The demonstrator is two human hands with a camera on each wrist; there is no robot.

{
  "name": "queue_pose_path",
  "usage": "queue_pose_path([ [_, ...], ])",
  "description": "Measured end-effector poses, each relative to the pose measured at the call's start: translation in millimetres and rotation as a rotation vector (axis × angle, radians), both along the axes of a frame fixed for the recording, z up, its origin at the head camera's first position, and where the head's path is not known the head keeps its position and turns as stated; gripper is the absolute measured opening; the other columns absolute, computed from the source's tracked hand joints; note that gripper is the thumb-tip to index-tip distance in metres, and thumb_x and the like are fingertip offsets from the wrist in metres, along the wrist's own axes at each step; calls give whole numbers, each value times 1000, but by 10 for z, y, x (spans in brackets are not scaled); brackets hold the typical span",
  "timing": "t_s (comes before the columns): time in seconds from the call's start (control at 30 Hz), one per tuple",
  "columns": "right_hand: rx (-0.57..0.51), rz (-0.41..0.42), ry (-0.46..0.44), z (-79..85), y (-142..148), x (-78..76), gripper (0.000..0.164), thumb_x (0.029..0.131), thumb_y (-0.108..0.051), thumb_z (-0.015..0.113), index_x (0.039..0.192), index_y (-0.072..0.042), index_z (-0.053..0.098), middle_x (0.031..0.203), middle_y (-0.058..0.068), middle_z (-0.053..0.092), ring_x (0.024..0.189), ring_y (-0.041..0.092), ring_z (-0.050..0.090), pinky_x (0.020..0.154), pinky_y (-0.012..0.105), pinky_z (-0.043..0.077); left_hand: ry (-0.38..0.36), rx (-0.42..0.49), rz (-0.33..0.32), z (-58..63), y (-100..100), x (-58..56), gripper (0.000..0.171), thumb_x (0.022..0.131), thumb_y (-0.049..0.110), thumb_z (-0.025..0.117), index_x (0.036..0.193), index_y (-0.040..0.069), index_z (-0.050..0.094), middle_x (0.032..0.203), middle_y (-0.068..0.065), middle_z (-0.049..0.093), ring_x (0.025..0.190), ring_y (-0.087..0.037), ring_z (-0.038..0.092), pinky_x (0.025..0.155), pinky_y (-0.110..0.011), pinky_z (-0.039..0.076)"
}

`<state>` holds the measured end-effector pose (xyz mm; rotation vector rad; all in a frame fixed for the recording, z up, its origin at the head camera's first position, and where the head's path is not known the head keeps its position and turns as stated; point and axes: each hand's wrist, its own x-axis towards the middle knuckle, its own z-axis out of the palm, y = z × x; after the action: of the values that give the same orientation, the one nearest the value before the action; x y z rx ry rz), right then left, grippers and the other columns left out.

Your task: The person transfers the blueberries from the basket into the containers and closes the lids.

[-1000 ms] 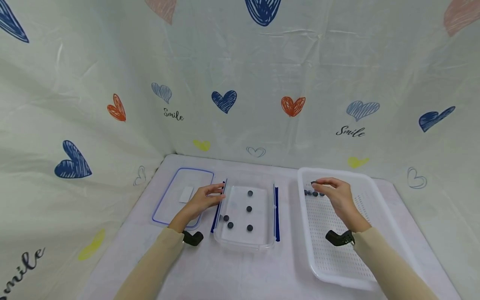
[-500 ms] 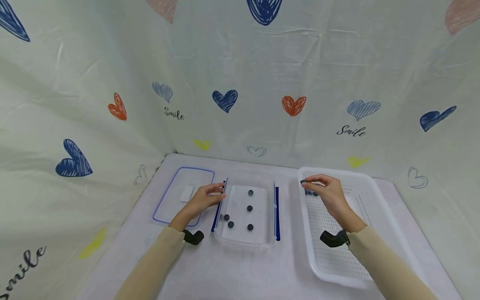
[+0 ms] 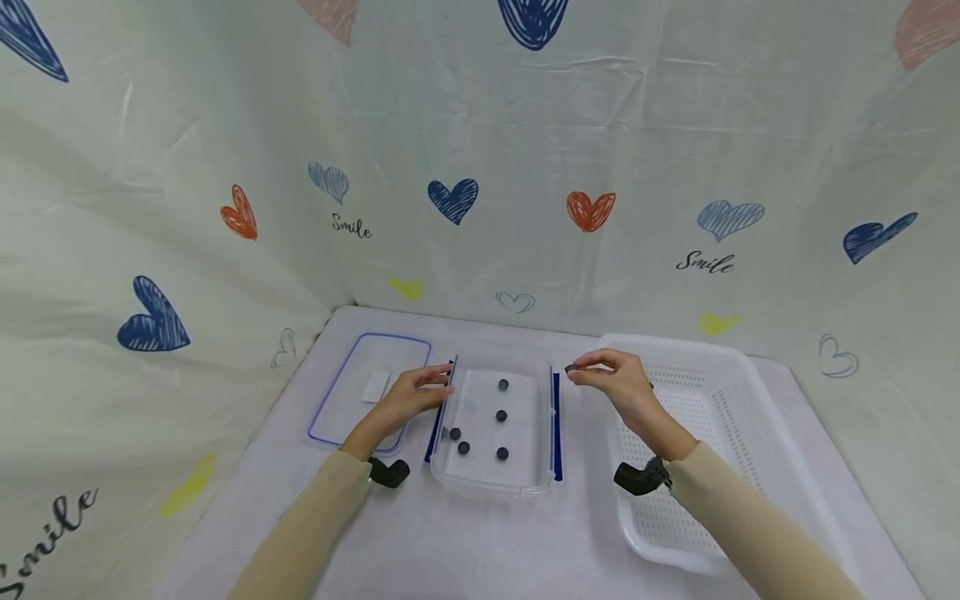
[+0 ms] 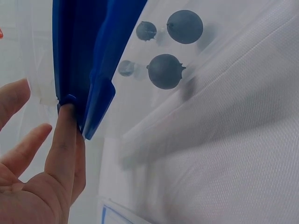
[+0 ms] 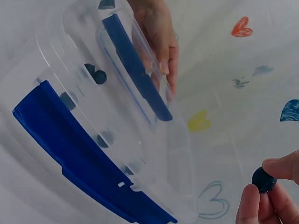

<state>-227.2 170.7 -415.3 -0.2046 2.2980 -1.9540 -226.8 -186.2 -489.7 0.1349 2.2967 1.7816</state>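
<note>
A clear plastic box (image 3: 491,490) with blue side latches stands in the middle of the head view, with several blueberries (image 3: 502,416) scattered on its floor. My left hand (image 3: 408,402) rests at its left wall; in the left wrist view a nearly straight finger (image 4: 60,149) touches the blue latch (image 4: 79,60). Just right of the box, my right hand (image 3: 618,385) pinches one blueberry (image 5: 264,180) between thumb and fingertips. The right wrist view shows this berry above and apart from the box's right latch (image 5: 88,149).
A white perforated basket (image 3: 720,351) stands to the right, partly behind my right arm; the berries in it are almost wholly hidden. Left of the box lies its clear lid (image 3: 337,408) with a blue rim. A heart-printed curtain (image 3: 517,250) closes off the back.
My right hand has moved left with the pinched blueberry, from over the basket across its left rim to the box's right side. The left hand has stayed at the box.
</note>
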Motion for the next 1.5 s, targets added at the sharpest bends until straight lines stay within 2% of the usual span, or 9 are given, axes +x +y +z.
queue_pose_path([
  [0.17,22,32,-11,-61,-147,-16,27,84,-4,79,104,9,69,107,12,66,86,14,70,96,41,49,-10,-4,11,4,11,0,59,94,22,72,146,7,50,141,-22,52,128,-37,52,100,-41,51],
  [0.23,29,43,-18,-80,-201,-20,25,83,-4,80,102,8,70,104,11,69,85,15,71,96,41,50,-18,0,17,-3,11,0,58,94,22,72,146,8,51,140,-21,52,127,-36,53,100,-41,51],
  [0.57,22,76,-18,-139,-404,-54,21,82,-1,80,99,7,71,96,10,70,82,16,70,87,31,53,-12,20,11,-2,-3,5,58,94,21,72,146,8,51,141,-22,52,127,-37,53,98,-39,51],
  [0.7,36,75,-22,-169,-439,-64,18,81,-2,81,96,4,72,98,11,69,81,16,69,88,33,51,-13,23,11,-2,-4,-2,57,94,20,72,146,8,51,141,-22,52,126,-36,53,98,-39,51],
  [0.97,69,67,-35,-218,-473,-64,23,82,-5,82,99,6,70,98,11,68,81,17,69,92,39,50,-5,19,-8,-41,-28,-35,59,94,22,73,146,7,50,141,-23,51,127,-37,53,99,-41,51],
  [1.27,59,68,-31,-251,-478,-71,23,81,-2,82,99,7,71,91,8,70,80,15,67,84,30,52,-10,13,2,-3,-2,-30,57,94,19,72,146,7,51,139,-22,53,121,-36,58,97,-39,52],
  [1.5,61,67,-42,-250,-470,-59,30,81,-5,82,103,10,68,92,7,71,84,15,68,87,29,52,-11,10,-1,-5,-3,-30,57,95,18,71,146,5,50,139,-24,53,122,-38,57,96,-39,53],
])
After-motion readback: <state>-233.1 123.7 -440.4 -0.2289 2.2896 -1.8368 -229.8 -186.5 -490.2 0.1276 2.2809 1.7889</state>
